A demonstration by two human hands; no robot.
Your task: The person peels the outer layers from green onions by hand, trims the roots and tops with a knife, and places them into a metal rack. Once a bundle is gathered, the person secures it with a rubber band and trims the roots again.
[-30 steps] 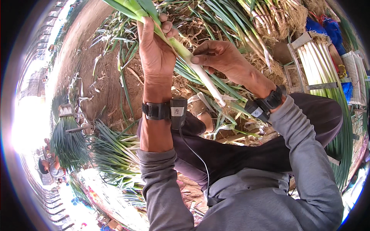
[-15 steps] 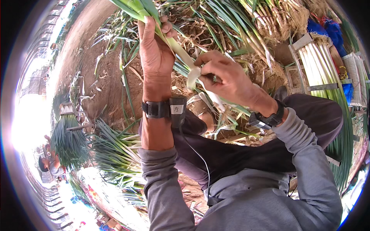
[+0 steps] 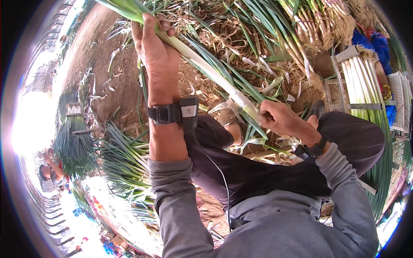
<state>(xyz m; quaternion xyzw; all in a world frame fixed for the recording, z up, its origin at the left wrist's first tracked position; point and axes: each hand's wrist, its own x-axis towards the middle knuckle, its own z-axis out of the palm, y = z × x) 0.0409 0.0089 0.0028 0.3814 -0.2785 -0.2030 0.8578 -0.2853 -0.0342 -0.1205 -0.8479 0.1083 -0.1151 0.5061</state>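
My left hand (image 3: 155,47) is raised and closed around the green upper part of a long leek (image 3: 206,69). The leek runs slanting down to the right, its white shaft ending inside my right hand (image 3: 279,118), which is closed on the lower end and on a loose outer skin hanging there. Both wrists wear black bands. My dark-trousered knees sit just below the hands.
Peeled leaf scraps (image 3: 232,38) cover the earth ahead. A pile of untrimmed leeks (image 3: 309,21) lies at the top right. A metal rack (image 3: 361,81) holds cleaned white leeks on the right. Green bundles (image 3: 120,159) lie at my left; a person (image 3: 47,174) crouches far left.
My right hand has slid down the white shaft toward its lower end, drawing the outer skin with it. My left hand has kept its hold on the green top.
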